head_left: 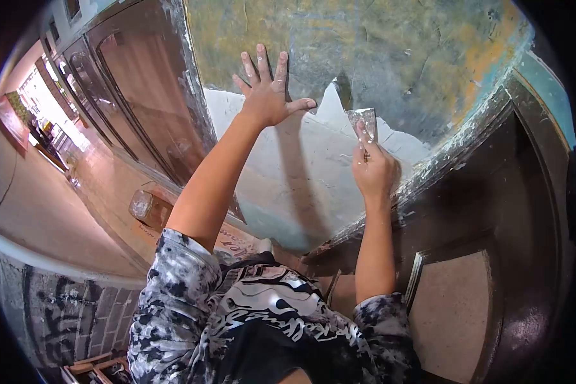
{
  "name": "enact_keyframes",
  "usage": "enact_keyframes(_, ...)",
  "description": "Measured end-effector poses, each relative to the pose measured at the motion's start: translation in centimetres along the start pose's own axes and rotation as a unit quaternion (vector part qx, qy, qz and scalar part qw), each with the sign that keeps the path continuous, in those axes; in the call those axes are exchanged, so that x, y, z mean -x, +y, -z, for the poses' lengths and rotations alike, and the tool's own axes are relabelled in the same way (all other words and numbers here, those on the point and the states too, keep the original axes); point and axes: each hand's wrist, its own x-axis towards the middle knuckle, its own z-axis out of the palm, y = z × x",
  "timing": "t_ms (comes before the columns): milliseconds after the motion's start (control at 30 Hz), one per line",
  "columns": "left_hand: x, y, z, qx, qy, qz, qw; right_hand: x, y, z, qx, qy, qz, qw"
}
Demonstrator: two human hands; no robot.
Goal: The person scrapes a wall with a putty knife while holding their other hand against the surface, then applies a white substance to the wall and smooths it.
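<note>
My left hand point(267, 96) lies against the wall with its fingers spread, holding nothing. Beneath and above it the wall point(377, 45) is mottled grey-green with orange and blue patches. My right hand point(373, 165) is closed round a putty knife point(363, 119), its blade pointing up and touching the wall. One finger stretches along the blade, which is smeared with white. White filler point(269, 163) coats the lower wall with a jagged top edge, rising to a peak between my two hands. The knife's handle is mostly hidden in my palm.
Brown door panels point(137, 77) stand left of the wall, and a dark wooden frame point(467, 179) slants along its right side. A container point(142, 205) sits on cardboard point(148, 233) at lower left. A passage point(99, 166) leads off left, beside a grey block wall point(77, 313).
</note>
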Motion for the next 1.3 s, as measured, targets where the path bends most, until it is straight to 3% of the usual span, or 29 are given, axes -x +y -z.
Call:
enact_keyframes(267,0.0,0.1,-0.1,-0.002,-0.006,0.005,1.000,-0.5,-0.7,0.0,0.028,-0.037,-0.034,0.998)
enact_keyframes(333,-0.2,0.0,-0.1,0.001,-0.006,0.008,1.000,-0.8,-0.4,-0.7,0.008,-0.012,0.010,1.000)
enact_keyframes(733,0.2,-0.1,-0.5,-0.004,0.014,-0.007,1.000,-5.0,-4.5,-1.4,0.006,0.009,0.049,0.999)
enact_keyframes(933,0.2,0.2,-0.2,-0.014,-0.007,0.011,1.000,-3.4,-3.0,-1.1,-0.009,0.014,0.037,0.999)
enact_keyframes(1033,0.2,0.0,-0.6,-0.009,0.005,0.004,1.000,-1.5,-1.4,-0.4,0.000,-0.030,-0.031,0.999)
enact_keyframes(1300,0.2,-0.4,-1.1,0.028,0.030,-0.005,0.999,-1.8,-1.5,-1.3,0.014,-0.002,0.014,1.000)
